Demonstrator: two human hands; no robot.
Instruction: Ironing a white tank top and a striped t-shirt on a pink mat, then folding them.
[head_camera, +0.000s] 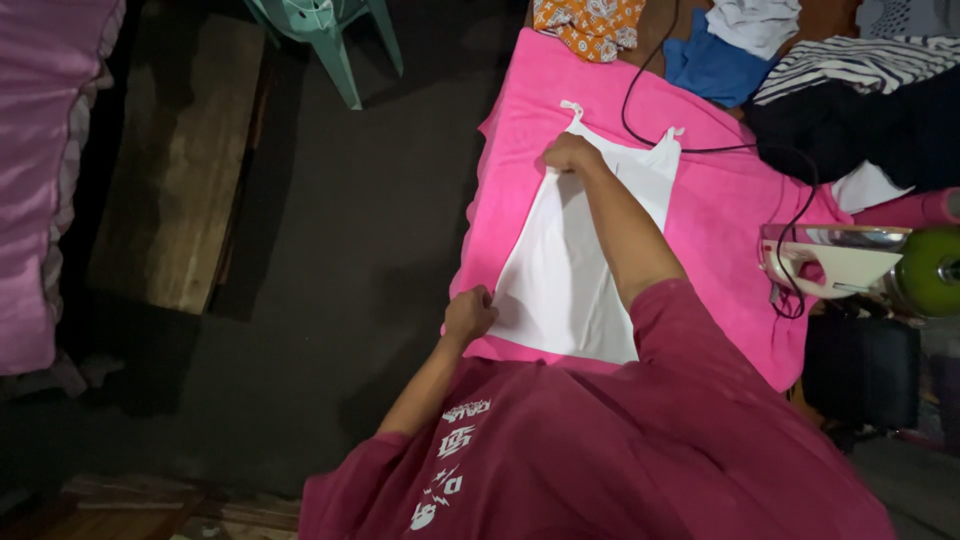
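Both hands, left (468, 313) and right (571, 153), pinch the thin white strapped top (565, 270) flat on the fuzzy pink towel-covered board (725, 210) above the dark floor (350, 250).

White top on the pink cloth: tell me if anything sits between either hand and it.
Nothing visible does. The left hand grips the white top at its lower left edge, and the right hand pinches it near the straps.

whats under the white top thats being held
The white top lies flat on a pink towel, which shows all around it. The left hand grips its near edge, the right hand its far edge. Whatever supports the towel is covered.
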